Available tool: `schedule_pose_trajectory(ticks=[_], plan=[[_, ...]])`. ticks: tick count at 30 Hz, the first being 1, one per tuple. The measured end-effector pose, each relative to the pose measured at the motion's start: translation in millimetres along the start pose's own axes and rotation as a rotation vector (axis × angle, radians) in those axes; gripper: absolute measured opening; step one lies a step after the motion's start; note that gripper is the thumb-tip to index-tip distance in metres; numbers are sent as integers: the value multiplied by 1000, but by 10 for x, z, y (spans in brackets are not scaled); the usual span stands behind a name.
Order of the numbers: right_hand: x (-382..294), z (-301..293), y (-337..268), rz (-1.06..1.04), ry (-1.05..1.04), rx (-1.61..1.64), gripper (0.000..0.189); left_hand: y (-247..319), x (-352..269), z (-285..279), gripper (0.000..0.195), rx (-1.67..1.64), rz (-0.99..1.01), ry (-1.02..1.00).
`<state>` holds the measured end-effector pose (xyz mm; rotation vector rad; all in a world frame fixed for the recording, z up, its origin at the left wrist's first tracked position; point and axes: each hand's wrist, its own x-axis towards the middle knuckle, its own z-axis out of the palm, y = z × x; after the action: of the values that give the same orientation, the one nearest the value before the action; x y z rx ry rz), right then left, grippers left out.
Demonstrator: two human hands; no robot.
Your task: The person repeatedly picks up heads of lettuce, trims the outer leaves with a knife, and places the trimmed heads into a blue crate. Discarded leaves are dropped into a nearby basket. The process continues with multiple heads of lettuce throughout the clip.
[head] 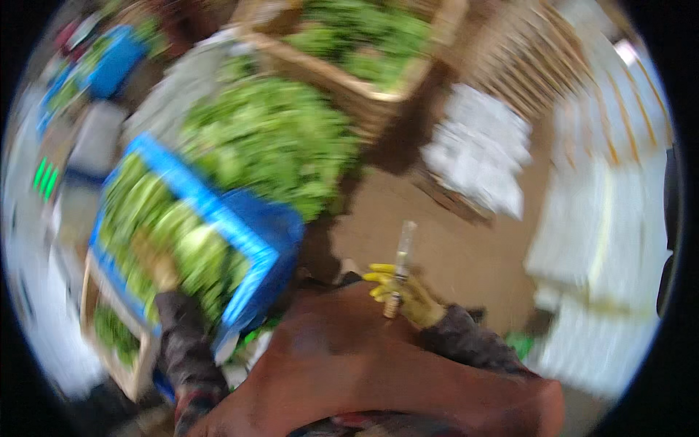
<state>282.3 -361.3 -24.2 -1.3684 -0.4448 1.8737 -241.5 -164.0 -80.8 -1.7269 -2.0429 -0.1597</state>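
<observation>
Leafy green vegetables [191,240] fill a blue plastic crate [202,205] at the left. My left hand [155,259], in a yellowish glove, rests on or among these leaves; blur hides whether its fingers grip any. In front of my body, my right hand [407,295], in a yellow glove, is closed around the handle of a knife [403,257], its blade pointing away from me. A large heap of leafy greens [273,142] lies just beyond the blue crate.
Beyond the heap stands a wooden crate [327,82] of greens. White folded material [475,147] lies at the right centre, near wooden slats [524,60]. Pale wrapped stacks [579,235] line the right side. Another blue crate [114,63] is at the far left; a smaller wooden crate [139,366] is nearer.
</observation>
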Motion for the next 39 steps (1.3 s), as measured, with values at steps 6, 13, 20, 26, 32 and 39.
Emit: schedule_pose_trajectory(ticks=[6,13,20,26,32,39], plan=[[70,-489,894,-185,50,344,51,666,207,559,60,-289,156,-117],[404,-276,1192,-233,189,683,45,2352,456,218,59,-640,425,-311],[239,-157,1202,-282,332,766,36,3169,581,-164,58,-1038,648,-586],[11,-85,1538,-443,652,884,34,3694,168,-651,58,-1237,783,-1168],[-321,-30,1355,-527,740,879,42,3844,-134,-1010,57,-1119,901,-1623],[-141,-292,1003,-932,875,334,48,4341,-1111,-1410,56,-982,1360,-2120]])
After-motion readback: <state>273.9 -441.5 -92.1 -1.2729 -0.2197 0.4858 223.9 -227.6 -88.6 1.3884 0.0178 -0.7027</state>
